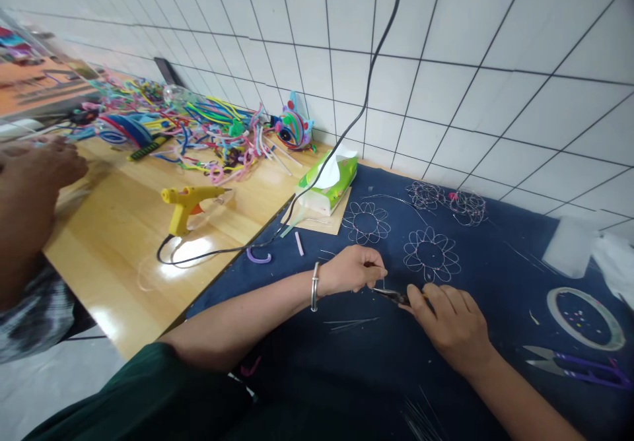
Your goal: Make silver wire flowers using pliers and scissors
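My left hand (351, 271) is bent in at the fingers, thumb and fingertip pinching a thin wire (384, 282). My right hand (456, 325) is wrapped round the handles of the pliers (391, 294), their nose up at that wire; whether the tips grip it is too small to tell. The wire and both hands are over the blue cloth (495, 263), nearer me than the tissue pack (341, 183) and to its right. One wire flower (366, 231) lies just right of the tissue pack, a second flower (430, 267) farther right. Well to the pack's right are a ring (553, 305) and purple snips (587, 370), the snips nearer me. To the pack's left, a yellow glue gun (185, 204) rests on the wooden table (247, 216); a pile of coloured stems (212, 131) lies left of the pack too, farther from me. Another person's hand (44, 164) is well left of the pack.
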Action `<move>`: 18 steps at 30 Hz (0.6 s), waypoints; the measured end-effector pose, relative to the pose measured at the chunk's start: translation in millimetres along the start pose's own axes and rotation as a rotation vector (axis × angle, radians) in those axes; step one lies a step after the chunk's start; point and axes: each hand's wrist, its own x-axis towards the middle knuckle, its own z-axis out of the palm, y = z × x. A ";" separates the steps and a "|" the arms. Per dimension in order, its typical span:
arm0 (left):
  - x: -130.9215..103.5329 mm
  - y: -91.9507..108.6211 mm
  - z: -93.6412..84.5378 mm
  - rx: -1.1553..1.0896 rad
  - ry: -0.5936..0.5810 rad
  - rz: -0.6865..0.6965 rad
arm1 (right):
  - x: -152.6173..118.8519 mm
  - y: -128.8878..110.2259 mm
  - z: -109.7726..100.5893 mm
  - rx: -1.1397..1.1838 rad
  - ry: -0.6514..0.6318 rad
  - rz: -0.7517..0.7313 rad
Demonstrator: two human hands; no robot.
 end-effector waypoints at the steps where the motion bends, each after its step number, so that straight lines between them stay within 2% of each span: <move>1: 0.2 -0.2 0.0 -0.001 -0.002 -0.002 | -0.2 0.1 0.2 0.007 0.002 0.001; 18: -1.9 2.4 0.3 0.064 -0.005 0.013 | 1.3 0.0 -0.8 0.041 -0.018 0.009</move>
